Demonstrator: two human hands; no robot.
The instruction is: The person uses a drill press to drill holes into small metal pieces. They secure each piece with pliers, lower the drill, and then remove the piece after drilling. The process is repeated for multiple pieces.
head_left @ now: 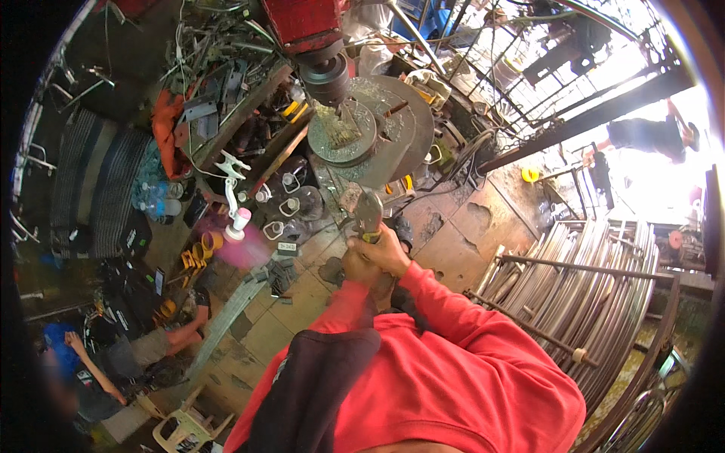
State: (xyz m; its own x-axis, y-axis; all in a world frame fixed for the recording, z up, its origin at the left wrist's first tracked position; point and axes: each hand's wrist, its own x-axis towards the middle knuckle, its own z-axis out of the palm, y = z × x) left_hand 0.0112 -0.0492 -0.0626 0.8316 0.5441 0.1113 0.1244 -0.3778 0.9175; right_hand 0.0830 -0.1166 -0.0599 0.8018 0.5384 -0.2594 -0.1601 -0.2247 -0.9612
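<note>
My right hand (pixel 389 251) is closed around the lower end of a metal tool with a rounded head and a yellowish collar (pixel 369 210); its exact kind I cannot make out. Close beside it, my left hand (pixel 360 267) is closed, its fingers partly hidden; whether it grips the same tool I cannot tell. The tool's head points at the round drill press table (pixel 355 167), just short of its near edge as seen from here. Metal shavings (pixel 332 130) are strewn over the raised disc on that table. Above hangs the dark drill chuck (pixel 326 74) under a red housing (pixel 302 23).
Clear plastic jugs (pixel 302 202) stand left of the press, near a blurred pink fan (pixel 234 240). Small metal blocks (pixel 282 275) lie on the tiles. Metal tubes (pixel 574 291) fill a rack at right. A person (pixel 113 370) sits at lower left; another (pixel 642 134) is outside.
</note>
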